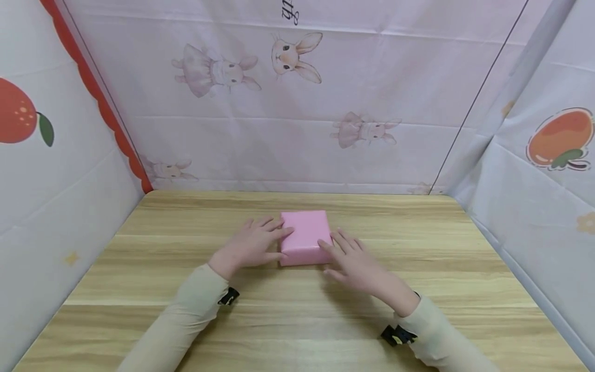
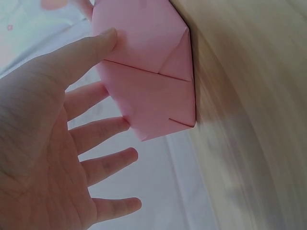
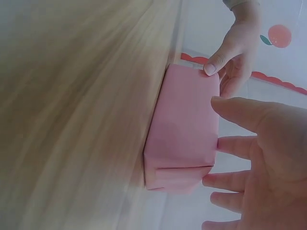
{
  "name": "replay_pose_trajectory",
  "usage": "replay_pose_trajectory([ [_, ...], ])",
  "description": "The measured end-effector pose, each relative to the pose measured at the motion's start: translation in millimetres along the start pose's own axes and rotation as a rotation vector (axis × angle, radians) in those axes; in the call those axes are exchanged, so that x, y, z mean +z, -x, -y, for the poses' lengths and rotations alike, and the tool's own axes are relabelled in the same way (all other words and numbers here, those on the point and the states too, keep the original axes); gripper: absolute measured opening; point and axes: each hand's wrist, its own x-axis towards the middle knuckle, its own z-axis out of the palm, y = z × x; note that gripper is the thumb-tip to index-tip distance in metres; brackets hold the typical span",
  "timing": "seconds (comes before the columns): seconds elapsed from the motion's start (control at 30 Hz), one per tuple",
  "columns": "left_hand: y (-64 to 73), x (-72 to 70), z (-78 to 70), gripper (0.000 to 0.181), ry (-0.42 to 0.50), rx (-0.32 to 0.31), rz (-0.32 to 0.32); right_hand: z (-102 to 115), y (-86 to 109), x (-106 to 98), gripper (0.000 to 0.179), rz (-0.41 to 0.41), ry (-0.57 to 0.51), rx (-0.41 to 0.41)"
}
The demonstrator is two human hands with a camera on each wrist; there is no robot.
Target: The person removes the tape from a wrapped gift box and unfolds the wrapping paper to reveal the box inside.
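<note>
A box wrapped in pink paper (image 1: 304, 230) lies flat on the wooden table, between two bare hands. Its folded paper end (image 2: 148, 100) faces the left wrist camera, with creases and a flap edge showing. On the left side of the box, the left hand (image 1: 251, 243) touches it with spread, mostly straight fingers, the thumb at the near corner and the index finger over the top. From the right, the right hand (image 1: 358, 266) reaches to the near right corner, its index fingertip on the top edge and its fingers extended. In the right wrist view, the thumb (image 3: 235, 111) overlaps the box's edge.
The wood-grain table (image 1: 288, 320) stretches around the box on every side. Behind it hangs a pale cloth with rabbit prints (image 1: 288, 103). White fabric walls with fruit prints close off the left (image 1: 69, 206) and right (image 1: 534, 206) sides. Each wrist carries a black strap.
</note>
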Motion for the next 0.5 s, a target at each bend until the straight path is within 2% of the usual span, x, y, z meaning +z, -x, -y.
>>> replay_pose_trajectory([
  [0.27,-7.6,2.6,-10.9,0.069,0.015,0.029,0.005,-6.5,15.3,0.2,0.063,-0.063,0.022,-0.005],
  [0.5,-11.1,4.0,-16.2,0.069,0.02,0.044,0.009,-7.6,22.6,-1.5,0.062,-0.054,0.027,0.011],
])
